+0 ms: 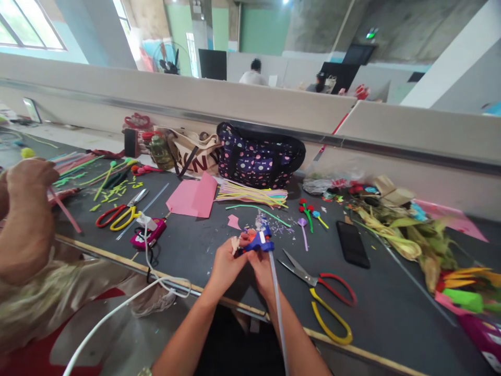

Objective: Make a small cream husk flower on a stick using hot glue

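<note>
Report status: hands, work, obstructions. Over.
Left hand and right hand meet at glue gun; each grip unclear. Glue stick protrudes from it. Possible obstruction: open scissors, right of hands.

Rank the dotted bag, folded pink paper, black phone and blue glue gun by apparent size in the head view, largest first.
1. Dotted bag
2. Folded pink paper
3. Black phone and blue glue gun: unsure, gun partly hidden.
</note>
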The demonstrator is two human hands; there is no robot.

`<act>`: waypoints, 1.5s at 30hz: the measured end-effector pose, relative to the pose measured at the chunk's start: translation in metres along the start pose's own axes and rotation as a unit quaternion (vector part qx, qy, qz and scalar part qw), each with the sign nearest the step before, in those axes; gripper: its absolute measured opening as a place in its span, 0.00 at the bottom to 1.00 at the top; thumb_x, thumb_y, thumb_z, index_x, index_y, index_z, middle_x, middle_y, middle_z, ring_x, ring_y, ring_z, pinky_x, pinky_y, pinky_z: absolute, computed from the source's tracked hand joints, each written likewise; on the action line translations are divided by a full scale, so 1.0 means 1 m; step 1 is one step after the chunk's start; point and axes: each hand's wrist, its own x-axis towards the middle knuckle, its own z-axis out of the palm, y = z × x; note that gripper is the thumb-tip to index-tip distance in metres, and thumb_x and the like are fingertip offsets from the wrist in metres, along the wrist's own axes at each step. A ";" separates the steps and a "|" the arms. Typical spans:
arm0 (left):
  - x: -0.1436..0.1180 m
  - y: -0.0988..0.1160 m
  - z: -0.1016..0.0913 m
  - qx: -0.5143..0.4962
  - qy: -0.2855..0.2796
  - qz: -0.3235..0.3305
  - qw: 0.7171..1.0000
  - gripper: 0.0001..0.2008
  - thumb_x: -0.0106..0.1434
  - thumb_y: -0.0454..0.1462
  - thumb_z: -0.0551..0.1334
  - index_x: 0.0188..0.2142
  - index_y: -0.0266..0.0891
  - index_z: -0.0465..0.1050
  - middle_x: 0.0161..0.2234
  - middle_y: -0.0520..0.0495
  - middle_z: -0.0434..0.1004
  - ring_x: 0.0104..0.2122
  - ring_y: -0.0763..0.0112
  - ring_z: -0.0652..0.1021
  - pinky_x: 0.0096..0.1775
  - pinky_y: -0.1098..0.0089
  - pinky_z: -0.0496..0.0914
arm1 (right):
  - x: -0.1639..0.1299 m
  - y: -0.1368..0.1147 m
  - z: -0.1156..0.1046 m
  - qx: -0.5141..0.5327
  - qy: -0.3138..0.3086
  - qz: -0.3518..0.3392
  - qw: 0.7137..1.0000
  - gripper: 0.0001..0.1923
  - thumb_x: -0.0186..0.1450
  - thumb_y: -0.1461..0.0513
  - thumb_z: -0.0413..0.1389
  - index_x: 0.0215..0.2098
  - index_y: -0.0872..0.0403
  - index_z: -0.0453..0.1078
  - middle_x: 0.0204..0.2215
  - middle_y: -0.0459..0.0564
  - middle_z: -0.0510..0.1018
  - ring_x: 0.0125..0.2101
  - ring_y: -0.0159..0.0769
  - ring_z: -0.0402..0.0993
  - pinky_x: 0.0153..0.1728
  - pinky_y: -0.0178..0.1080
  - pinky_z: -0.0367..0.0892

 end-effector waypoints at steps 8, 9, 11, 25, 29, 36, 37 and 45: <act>0.020 0.005 0.005 -0.280 -0.015 -0.136 0.950 0.17 0.56 0.45 0.69 0.40 0.42 0.67 0.31 0.55 0.71 0.20 0.82 0.63 0.21 0.79 0.55 | 0.015 -0.048 -0.040 0.055 0.052 0.040 0.996 0.18 0.66 0.50 0.56 0.48 0.51 0.65 0.36 0.50 0.80 0.33 0.38 0.79 0.38 0.44 0.74; 0.028 0.004 0.002 -0.322 -0.009 -0.157 0.934 0.18 0.57 0.47 0.67 0.39 0.42 0.65 0.31 0.55 0.69 0.18 0.84 0.60 0.18 0.80 0.50 | 0.017 -0.054 -0.047 0.059 0.046 0.030 0.997 0.18 0.66 0.50 0.56 0.49 0.51 0.65 0.34 0.49 0.79 0.30 0.37 0.78 0.36 0.43 0.74; 0.044 0.000 0.001 -0.387 -0.002 -0.172 0.906 0.19 0.57 0.50 0.66 0.38 0.41 0.63 0.30 0.55 0.68 0.17 0.85 0.58 0.17 0.81 0.46 | 0.020 -0.065 -0.056 0.049 0.029 0.015 0.998 0.19 0.66 0.48 0.55 0.48 0.51 0.65 0.35 0.49 0.79 0.29 0.35 0.76 0.33 0.42 0.73; 0.077 -0.021 0.028 -0.347 -0.074 -0.216 0.909 0.22 0.47 0.45 0.75 0.38 0.33 0.80 0.22 0.50 0.73 0.22 0.76 0.74 0.29 0.73 0.70 | 0.031 -0.041 -0.069 -0.119 0.014 0.037 0.992 0.18 0.65 0.46 0.56 0.36 0.53 0.69 0.27 0.45 0.75 0.16 0.25 0.61 0.19 0.33 0.61; 0.074 -0.022 0.022 -0.344 -0.082 -0.224 0.908 0.20 0.47 0.45 0.75 0.36 0.34 0.80 0.22 0.50 0.74 0.21 0.76 0.74 0.28 0.73 0.70 | 0.027 -0.035 -0.075 -0.175 -0.024 0.048 0.983 0.17 0.67 0.48 0.55 0.36 0.54 0.71 0.23 0.44 0.73 0.18 0.26 0.61 0.22 0.34 0.61; 0.073 -0.022 0.022 -0.275 -0.023 -0.180 0.944 0.15 0.50 0.44 0.73 0.29 0.34 0.78 0.25 0.49 0.76 0.21 0.79 0.70 0.25 0.76 0.62 | 0.026 -0.039 -0.079 -0.150 -0.019 0.064 0.986 0.18 0.66 0.47 0.55 0.35 0.53 0.71 0.26 0.47 0.75 0.19 0.28 0.65 0.22 0.35 0.64; 0.073 -0.020 0.022 -0.270 -0.016 -0.176 0.946 0.14 0.50 0.44 0.73 0.28 0.34 0.78 0.25 0.49 0.76 0.22 0.78 0.70 0.26 0.76 0.62 | 0.025 -0.041 -0.078 -0.160 -0.022 0.071 0.984 0.18 0.66 0.47 0.55 0.34 0.54 0.71 0.24 0.46 0.74 0.19 0.29 0.66 0.22 0.35 0.65; 0.071 -0.015 0.022 -0.280 -0.010 -0.187 0.942 0.12 0.50 0.41 0.71 0.23 0.36 0.74 0.19 0.53 0.70 0.18 0.79 0.66 0.24 0.75 0.59 | 0.026 -0.053 -0.067 -0.218 -0.054 0.079 0.971 0.19 0.63 0.46 0.57 0.31 0.53 0.71 0.20 0.44 0.73 0.15 0.28 0.66 0.18 0.32 0.63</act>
